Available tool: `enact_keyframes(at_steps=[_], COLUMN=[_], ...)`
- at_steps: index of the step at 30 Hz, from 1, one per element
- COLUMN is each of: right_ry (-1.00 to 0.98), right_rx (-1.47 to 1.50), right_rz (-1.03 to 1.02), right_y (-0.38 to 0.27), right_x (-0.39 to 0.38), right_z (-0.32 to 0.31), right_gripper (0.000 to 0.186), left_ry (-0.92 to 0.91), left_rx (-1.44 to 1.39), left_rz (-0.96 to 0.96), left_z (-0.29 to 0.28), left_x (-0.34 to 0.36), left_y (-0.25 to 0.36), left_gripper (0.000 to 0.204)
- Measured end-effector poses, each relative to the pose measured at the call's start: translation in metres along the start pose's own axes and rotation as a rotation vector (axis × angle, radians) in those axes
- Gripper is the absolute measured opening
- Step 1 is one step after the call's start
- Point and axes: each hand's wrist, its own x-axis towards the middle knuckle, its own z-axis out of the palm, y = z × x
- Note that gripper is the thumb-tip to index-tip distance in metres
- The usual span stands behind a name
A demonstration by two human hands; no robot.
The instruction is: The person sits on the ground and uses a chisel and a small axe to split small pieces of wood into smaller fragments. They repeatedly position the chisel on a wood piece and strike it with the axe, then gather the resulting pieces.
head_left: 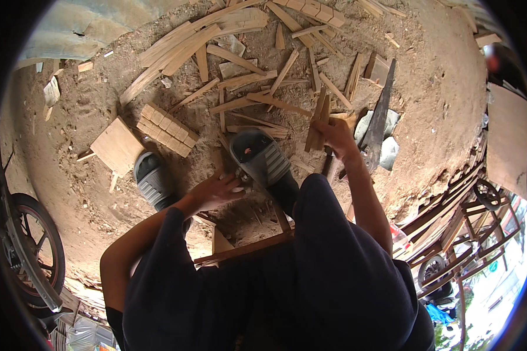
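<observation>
One head-worn fisheye view looks steeply down, close over the person's knees, onto a sandy ground point(451, 105) strewn with wood offcuts point(246, 79).

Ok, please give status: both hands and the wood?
Right hand gripping a bundle of wood strips, upright. Left hand low beside the grey sandal, holding nothing visible. Handsaw lying just right of the bundle.

Pale tan cut wooden sticks point(318, 120); light brown stacked wooden blocks point(166, 130); grey ribbed rubber sandals point(260, 155) with black soles; dark navy cloth trousers point(339, 263); dark grey steel handsaw blade point(380, 117); reddish-brown sandy dirt ground point(439, 93).
</observation>
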Motion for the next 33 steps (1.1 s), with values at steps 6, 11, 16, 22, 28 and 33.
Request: enact_keyframes(at_steps=[6,11,16,22,28,33], right_ry=[0.231,0.543,0.504,0.513,0.543,0.686], right_rx=[0.153,-0.788,-0.781,-0.836,-0.63,-0.864], right_rz=[-0.22,-0.431,-0.38,-0.478,-0.479,-0.481], right_y=[-0.102,-0.025,-0.019,-0.002,-0.034,-0.047], right_x=[0.064,0.119,0.087,0.088,0.073,0.097], right_z=[-0.106,-0.105,-0.052,-0.036,-0.02,0.012], right_gripper=[0.045,0.064,0.064,0.045,0.042,0.078], left_ry=[-0.154,-0.084,-0.045,-0.035,0.017,0.106], left_rx=[-0.141,0.102,0.119,0.146,-0.11,-0.204], left_rz=[-0.082,-0.059,-0.098,-0.139,-0.281,-0.347], left_z=[-0.026,-0.02,-0.016,-0.017,-0.022,-0.016], left_x=[0.006,0.007,-0.005,-0.012,-0.024,-0.034], left_y=[-0.014,-0.025,-0.032,-0.037,-0.034,-0.04], left_gripper=[0.078,0.077,0.066,0.053,0.038,0.034])
